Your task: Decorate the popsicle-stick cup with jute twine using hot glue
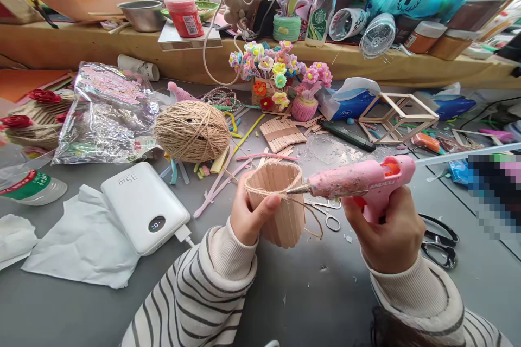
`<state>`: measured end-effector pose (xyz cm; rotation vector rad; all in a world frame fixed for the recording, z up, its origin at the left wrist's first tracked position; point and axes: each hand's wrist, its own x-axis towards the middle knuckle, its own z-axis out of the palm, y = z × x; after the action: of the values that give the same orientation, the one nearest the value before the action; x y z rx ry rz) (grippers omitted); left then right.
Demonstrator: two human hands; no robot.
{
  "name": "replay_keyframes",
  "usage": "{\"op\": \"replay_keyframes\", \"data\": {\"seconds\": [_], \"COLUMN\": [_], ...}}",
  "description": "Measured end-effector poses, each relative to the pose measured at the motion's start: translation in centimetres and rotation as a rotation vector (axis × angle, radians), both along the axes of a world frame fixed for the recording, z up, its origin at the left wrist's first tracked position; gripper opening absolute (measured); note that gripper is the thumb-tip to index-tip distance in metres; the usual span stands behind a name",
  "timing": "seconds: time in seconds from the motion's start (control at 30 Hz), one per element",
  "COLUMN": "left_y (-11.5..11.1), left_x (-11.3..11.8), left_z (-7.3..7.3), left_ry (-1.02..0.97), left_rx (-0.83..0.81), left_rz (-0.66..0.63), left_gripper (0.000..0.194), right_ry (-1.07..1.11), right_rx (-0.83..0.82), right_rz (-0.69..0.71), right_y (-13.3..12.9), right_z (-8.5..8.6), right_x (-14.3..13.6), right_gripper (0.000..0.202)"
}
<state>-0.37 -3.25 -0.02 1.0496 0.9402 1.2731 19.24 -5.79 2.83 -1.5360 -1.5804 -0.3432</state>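
My left hand [253, 211] is closed around the left side of a small cup made of wooden craft sticks [285, 219], its thumb pressed near the rim. Jute twine [272, 191] runs around that rim, and a loose end hangs down at the right. In my right hand [391, 233] is a pink hot glue gun [362, 179], fingers wrapped round its handle. The metal nozzle points left and reaches the twine at the rim; whether it touches cannot be made out. A translucent glue stick [468, 155] sticks out of the gun's back. Behind the cup sits a ball of jute twine [192, 131].
Small scissors [328, 212] lie right of the cup, black-handled scissors [439, 241] beyond my right hand. A white power bank [144, 209] with a cable is at left. Farther back are bundled craft sticks [282, 134], pipe-cleaner flowers [266, 65] and a stick frame [399, 118].
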Motion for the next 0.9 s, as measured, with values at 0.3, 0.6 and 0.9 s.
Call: {"op": "replay_keyframes", "data": {"seconds": [0.3, 0.6, 0.9], "left_y": [0.01, 0.05, 0.04], "left_x": [0.1, 0.04, 0.15], "left_z": [-0.09, 0.0, 0.06], "left_ry": [-0.013, -0.019, -0.045], "left_rx": [-0.002, -0.019, -0.032], "left_rz": [0.032, 0.021, 0.047], "left_gripper": [0.082, 0.08, 0.077], "right_ry": [0.001, 0.037, 0.06], "right_rx": [0.047, -0.007, -0.059], "right_rz": [0.011, -0.026, -0.068], "right_y": [0.0, -0.24, -0.54], "right_z": [-0.29, -0.91, -0.48], "right_x": [0.17, 0.23, -0.14], "right_gripper": [0.025, 0.024, 0.025]}}
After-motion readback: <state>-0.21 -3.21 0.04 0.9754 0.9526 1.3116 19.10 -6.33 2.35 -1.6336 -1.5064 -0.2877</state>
